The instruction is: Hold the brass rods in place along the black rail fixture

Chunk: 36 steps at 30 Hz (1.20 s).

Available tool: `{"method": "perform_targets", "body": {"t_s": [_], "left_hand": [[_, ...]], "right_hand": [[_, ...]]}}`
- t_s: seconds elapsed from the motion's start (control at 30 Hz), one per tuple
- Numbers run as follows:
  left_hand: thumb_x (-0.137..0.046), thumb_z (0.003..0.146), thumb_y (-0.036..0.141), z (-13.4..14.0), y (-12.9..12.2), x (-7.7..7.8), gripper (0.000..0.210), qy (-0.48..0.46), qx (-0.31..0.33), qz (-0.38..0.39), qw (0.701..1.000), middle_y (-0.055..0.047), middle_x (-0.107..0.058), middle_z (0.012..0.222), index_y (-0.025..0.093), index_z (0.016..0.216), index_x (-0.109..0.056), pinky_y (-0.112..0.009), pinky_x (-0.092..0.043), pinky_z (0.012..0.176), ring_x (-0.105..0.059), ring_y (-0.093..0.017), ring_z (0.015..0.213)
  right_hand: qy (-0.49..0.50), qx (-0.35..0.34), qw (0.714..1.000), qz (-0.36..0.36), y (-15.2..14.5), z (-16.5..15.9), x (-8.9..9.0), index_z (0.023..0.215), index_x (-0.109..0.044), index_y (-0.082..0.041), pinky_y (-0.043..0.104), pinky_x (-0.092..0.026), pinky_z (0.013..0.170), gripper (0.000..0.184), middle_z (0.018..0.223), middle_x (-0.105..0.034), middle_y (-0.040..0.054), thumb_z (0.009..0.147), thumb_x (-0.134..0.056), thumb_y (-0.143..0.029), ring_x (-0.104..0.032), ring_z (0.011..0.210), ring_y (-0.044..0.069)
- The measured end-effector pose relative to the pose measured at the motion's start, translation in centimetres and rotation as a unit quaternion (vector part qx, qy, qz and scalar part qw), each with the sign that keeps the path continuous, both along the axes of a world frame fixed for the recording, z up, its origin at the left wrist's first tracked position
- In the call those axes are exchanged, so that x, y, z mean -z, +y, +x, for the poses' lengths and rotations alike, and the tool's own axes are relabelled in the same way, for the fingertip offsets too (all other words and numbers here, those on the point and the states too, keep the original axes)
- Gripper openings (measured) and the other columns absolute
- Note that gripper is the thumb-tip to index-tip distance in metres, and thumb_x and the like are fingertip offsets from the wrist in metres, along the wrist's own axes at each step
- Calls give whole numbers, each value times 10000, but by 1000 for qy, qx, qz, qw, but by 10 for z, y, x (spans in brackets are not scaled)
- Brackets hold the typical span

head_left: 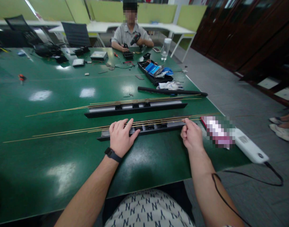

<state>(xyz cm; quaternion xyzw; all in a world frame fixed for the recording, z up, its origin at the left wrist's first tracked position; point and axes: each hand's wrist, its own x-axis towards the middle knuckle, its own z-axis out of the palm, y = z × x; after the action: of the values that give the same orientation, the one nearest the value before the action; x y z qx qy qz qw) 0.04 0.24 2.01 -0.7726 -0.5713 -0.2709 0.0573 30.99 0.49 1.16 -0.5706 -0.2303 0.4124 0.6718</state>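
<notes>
At the far left of the bench (pixel 40 154), an orange-handled tool (pixel 21 77) is lying well apart from the work. Further right, the free ends of the near rods (pixel 156 120), thin and brass-coloured, are being left projecting over the bare green top. Behind them, a similar set of far rods (pixel 125 102) is being carried along the far strip (pixel 135 111), a long black piece with a pale inner face.

Toward the middle, the near strip (pixel 156 130) is being covered in part by the left hand (pixel 122 137), which is being held palm down, fingers loosely spread and thumb apart, over the rods and strip. A dark watch (pixel 112 154) is being worn on that wrist. Across the bench, a drill (pixel 135 38) is being held by another person (pixel 125 31), and a black tray (pixel 149 76) of mixed items is standing nearer.

At the strip's right end, the right hand (pixel 191 134) is being kept curled, its thumb and forefinger apparently being closed on the near rods; which rod is being pinched cannot be told. Beyond, a blurred reddish item (pixel 217 132) and a white corded device (pixel 250 146) are being supported at the bench edge.

The step in hand is being judged as the positioning of the rods along the near strip. A light, exact pinch at the right and steady, gentle pressure at the left are seemingly being called for, without the slender rods being bent.
</notes>
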Motion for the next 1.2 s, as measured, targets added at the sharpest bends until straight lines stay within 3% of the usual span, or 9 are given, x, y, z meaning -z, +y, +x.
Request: {"method": "perform_targets", "body": {"t_s": [1.2], "left_hand": [[-604,975,547,0,0,0,497,-8,0,-6,1000,-134,-689,1329,241,1361,-672,-526,-358,1113,-595,-331,1232]], "right_hand": [[-13,-11,1000,-12,-1,-2,0,820,-660,-193,149,-221,249,339,473,-502,-77,782,-847,-473,-347,283,50]]}}
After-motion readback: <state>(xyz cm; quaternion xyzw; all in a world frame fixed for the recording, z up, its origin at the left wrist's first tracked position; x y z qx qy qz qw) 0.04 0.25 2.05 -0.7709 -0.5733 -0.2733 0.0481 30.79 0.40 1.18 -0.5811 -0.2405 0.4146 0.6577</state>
